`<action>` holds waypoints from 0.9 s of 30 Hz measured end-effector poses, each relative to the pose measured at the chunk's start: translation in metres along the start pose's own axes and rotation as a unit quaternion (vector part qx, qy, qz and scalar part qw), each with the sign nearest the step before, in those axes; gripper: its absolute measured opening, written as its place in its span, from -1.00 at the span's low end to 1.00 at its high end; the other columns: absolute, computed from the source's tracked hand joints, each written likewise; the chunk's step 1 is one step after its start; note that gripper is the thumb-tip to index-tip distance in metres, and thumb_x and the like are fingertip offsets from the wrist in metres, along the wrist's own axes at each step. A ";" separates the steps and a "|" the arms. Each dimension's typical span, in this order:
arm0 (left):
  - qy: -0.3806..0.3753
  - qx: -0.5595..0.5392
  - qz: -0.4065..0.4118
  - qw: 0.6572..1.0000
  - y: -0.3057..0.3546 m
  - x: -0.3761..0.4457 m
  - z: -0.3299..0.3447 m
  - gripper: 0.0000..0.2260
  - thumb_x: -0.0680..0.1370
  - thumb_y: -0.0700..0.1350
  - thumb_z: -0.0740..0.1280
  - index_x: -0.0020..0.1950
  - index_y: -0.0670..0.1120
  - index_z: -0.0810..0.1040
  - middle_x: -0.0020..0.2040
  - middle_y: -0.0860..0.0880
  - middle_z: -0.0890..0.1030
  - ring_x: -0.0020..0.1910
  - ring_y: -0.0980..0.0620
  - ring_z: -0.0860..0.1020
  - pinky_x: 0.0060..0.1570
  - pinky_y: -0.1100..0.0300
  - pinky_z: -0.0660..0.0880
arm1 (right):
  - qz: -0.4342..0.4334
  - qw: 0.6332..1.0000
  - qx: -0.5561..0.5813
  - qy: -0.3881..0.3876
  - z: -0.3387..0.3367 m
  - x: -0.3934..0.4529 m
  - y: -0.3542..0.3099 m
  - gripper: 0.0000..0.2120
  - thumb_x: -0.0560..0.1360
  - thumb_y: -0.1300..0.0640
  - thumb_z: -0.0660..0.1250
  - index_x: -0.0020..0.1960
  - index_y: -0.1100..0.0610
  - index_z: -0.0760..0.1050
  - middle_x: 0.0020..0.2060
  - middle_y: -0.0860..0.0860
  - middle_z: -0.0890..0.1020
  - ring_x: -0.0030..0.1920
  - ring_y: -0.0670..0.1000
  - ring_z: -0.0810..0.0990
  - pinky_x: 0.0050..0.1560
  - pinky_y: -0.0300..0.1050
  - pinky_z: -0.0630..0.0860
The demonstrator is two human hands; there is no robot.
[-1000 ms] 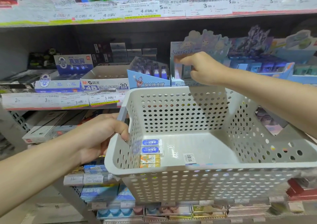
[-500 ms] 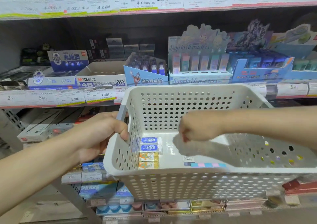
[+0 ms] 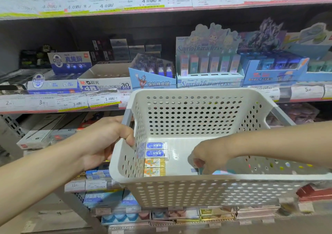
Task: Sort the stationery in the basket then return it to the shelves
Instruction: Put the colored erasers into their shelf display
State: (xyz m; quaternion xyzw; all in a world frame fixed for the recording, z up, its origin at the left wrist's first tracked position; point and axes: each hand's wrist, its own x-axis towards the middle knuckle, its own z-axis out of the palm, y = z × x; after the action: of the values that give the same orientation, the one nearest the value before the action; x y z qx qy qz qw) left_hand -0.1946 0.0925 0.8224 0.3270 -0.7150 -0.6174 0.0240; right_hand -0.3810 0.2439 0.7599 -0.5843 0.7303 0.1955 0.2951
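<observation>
Shop shelves [image 3: 161,9] edged with price labels fill the background, stocked with display boxes: a white 4B eraser box [image 3: 106,84] up and left of the right hand, and a Sanrio Characters box [image 3: 210,83] directly above it, beyond the far wall of the basket. A white perforated plastic basket [image 3: 179,119] is held in front of the shelves. Its left rim is gripped by the left hand [image 3: 100,142], fingers curled over the edge and into the basket. The right hand [image 3: 208,158] is reached down inside, forearm laid across the right rim, fingertips drawn together low at the basket's near wall; a pastel-coloured item [image 3: 222,172] lies just under them, but whether it is pinched cannot be told. To the left of the right hand, against the left wall, two blue-and-white erasers [image 3: 157,149] lie in a column, with two yellow-wrapped erasers [image 3: 154,167] just nearer the person.
</observation>
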 end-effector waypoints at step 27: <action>-0.016 -0.005 0.008 1.000 0.001 0.000 -0.007 -0.42 0.06 -0.29 0.30 0.10 -0.19 0.58 -0.12 -0.35 0.59 -0.13 -0.28 0.51 -0.01 -0.20 0.35 | 0.020 0.797 0.096 0.596 -0.150 -0.076 0.072 -0.85 0.39 0.25 0.47 -0.04 0.19 0.60 -0.20 0.13 0.63 -0.20 0.06 0.59 -0.12 -0.19 0.49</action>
State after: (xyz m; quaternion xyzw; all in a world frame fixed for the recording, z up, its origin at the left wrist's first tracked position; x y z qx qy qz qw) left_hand -0.1921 0.0868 0.8249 0.3114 -0.7146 -0.6261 0.0194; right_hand -0.4705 0.2227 0.9184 -0.5391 0.7883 -0.2565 -0.1486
